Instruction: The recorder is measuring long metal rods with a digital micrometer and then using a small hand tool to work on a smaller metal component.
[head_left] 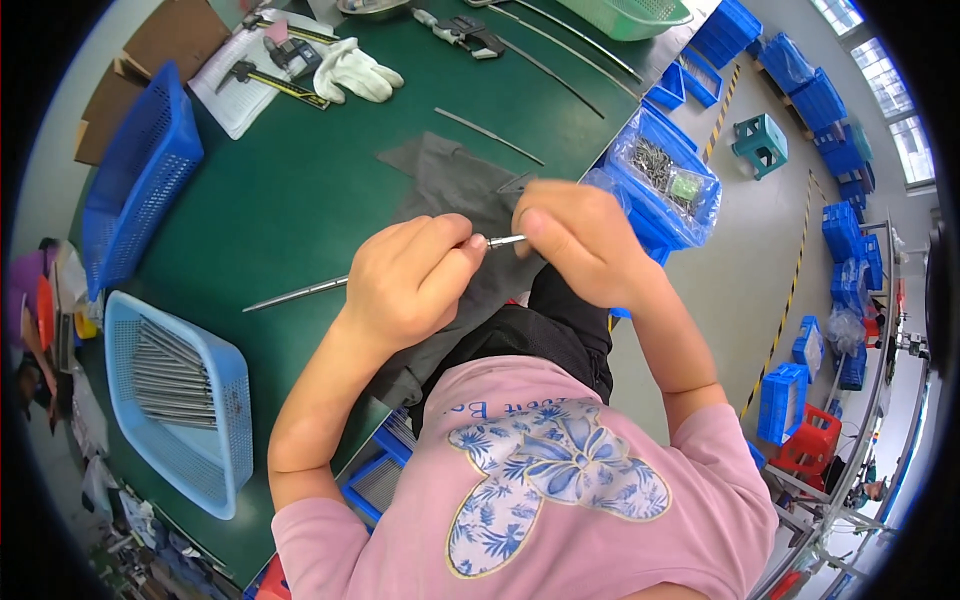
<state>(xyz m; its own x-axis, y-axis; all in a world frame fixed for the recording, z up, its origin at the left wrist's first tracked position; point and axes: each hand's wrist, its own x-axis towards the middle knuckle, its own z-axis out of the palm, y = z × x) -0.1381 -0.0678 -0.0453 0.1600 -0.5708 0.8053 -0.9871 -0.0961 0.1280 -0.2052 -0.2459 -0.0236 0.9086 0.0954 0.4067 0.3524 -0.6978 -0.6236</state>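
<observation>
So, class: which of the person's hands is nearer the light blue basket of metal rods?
Left. The left hand is just right of the light blue basket; the right hand lies farther right.

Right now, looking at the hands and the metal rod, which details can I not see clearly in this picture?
Head view only:
- Rod end between the hands: the right hand covers the tip of the metal rod, so what its fingers do there is hidden.
- Rod middle: wrapped inside the left hand.
- Grey cloth: partly under both hands.
- Parts in the plastic bag: too small to identify.
- Light blue basket rods: count unclear.
</observation>
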